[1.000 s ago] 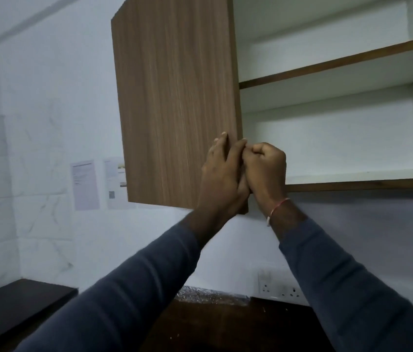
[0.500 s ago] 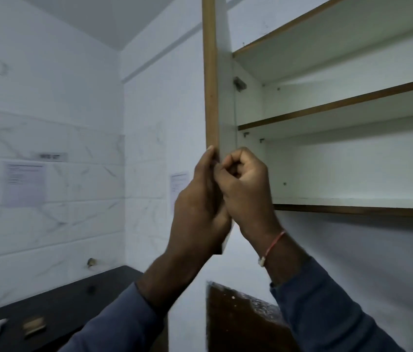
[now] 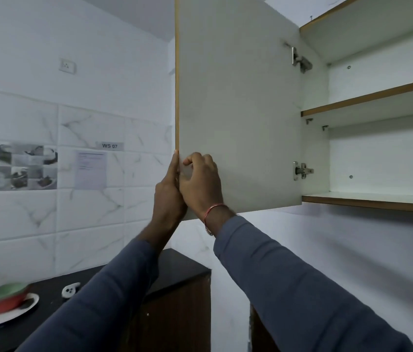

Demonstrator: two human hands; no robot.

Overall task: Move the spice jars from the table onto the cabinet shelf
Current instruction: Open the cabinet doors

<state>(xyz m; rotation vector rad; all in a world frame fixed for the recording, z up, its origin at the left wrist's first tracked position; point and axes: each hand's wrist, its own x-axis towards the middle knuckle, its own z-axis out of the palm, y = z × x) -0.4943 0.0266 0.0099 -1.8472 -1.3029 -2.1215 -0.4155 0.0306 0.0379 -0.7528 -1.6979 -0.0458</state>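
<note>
Nearby, two blue sleeves (image 3: 114, 295) reach up. Low on the left, a dark worktop (image 3: 50, 285) carries a white plate (image 3: 10, 316) with blurred red and green bowls (image 3: 7, 297). Both hands grip the free edge of the open cabinet door (image 3: 238, 110): the left hand (image 3: 168, 194) wraps it from outside, the right hand (image 3: 200, 184) curls against its pale inner face, touching the left. Beyond, at the right, the lowest cabinet shelf (image 3: 378, 199) sits just past the hinges (image 3: 302, 170).

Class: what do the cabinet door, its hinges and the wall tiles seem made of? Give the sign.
Door: probably laminated board; matt off-white face, wood-coloured edge band. Hinges: metal; silvery shine. Tiles: likely glazed ceramic; glossy white with grey marble veins, grout lines.
</note>
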